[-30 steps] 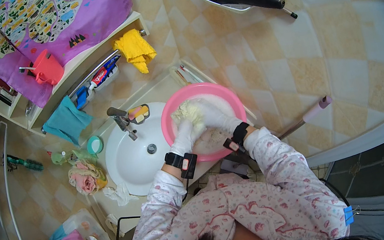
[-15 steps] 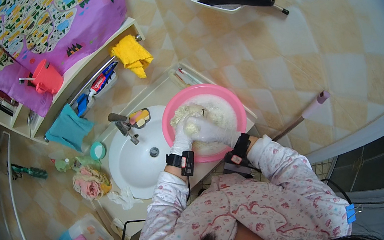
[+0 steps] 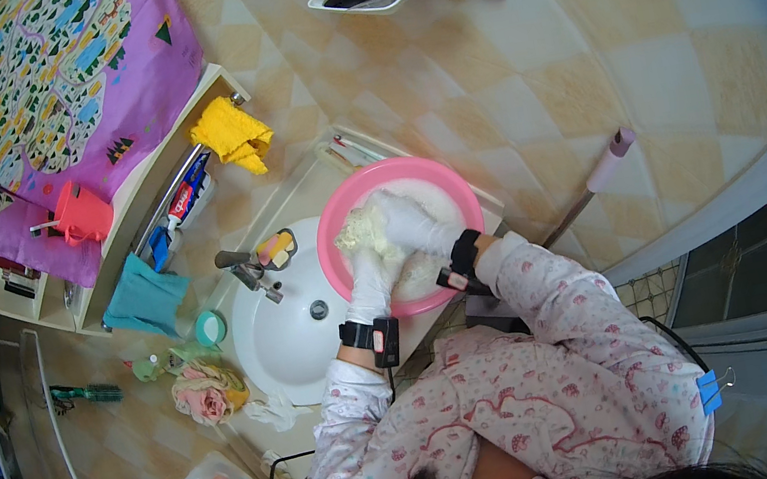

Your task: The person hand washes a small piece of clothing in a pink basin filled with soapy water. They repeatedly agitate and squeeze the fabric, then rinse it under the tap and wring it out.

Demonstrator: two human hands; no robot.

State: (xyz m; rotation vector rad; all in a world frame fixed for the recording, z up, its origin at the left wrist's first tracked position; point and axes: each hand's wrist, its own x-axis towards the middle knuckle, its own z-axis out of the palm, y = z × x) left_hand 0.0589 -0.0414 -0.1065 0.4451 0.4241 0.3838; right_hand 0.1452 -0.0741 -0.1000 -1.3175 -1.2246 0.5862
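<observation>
A pink basin [image 3: 462, 188] of sudsy water [image 3: 437, 192] stands at the right of the sink. Both hands are inside it, in white gloves. A wet, bunched, pale yellowish cloth [image 3: 360, 230] lies between them, crumpled and textured. My left hand [image 3: 375, 274] comes in from below, its fingers closed round the cloth's lower part and partly hidden by it. From the right, my right hand [image 3: 409, 222] bends over the cloth's upper right side and grips it, fingertips hidden in the folds. Each wrist carries a black strapped device.
Left of the basin is the white sink [image 3: 267, 360] with a metal faucet [image 3: 253, 277] and a soap dish [image 3: 276, 249]. A yellow cloth [image 3: 232, 135] and a teal cloth [image 3: 144, 295] hang from the shelf rail. A pink-handled stick [image 3: 612, 159] leans at the right.
My right hand has moved up and over the cloth, while my left hand has dropped lower in the basin. The hands are no longer pressed side by side. The whole view has shifted slightly.
</observation>
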